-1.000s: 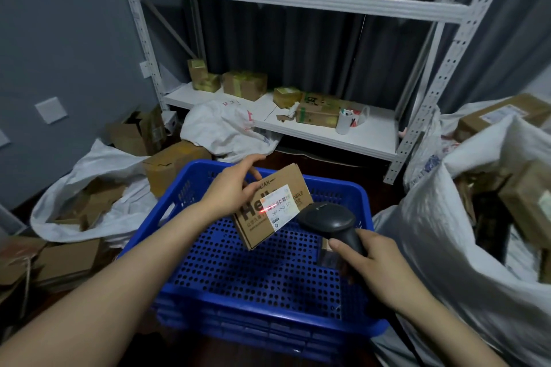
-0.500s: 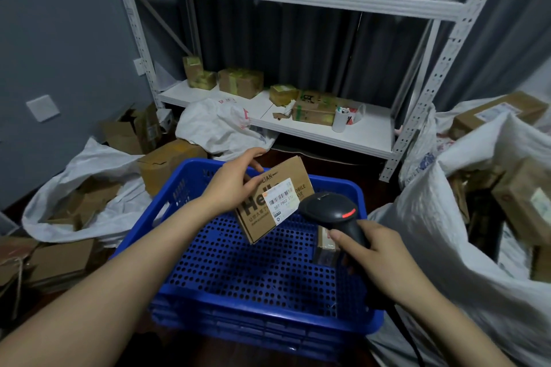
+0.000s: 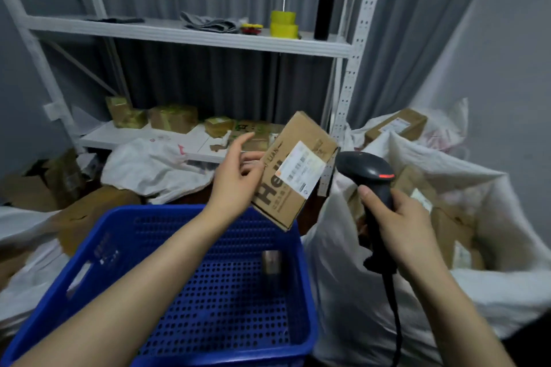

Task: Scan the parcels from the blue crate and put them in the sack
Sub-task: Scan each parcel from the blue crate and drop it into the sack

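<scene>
Well, a white rack (image 3: 190,36) stands at the back, with yellow tape (image 3: 283,24) and a black bottle (image 3: 325,6) on its top shelf. A big white sack (image 3: 343,277) sits open on the right, with brown boxes (image 3: 450,223) inside it. The blue crate (image 3: 167,211) is just beside the sack, on its left. One small parcel (image 3: 271,261) stands in the crate, near the far right corner. The left hand (image 3: 235,185) holds a flat brown parcel (image 3: 286,188) up in the air, over the crate's far right corner and near the sack. Its grip pinches the parcel's left edge, and one finger points up. The parcel is tilted, and its white label faces the camera. The right hand (image 3: 399,226) has a tight grip round the handle of a black scanner (image 3: 369,170), just beside the parcel. A red light glows on the scanner.
</scene>
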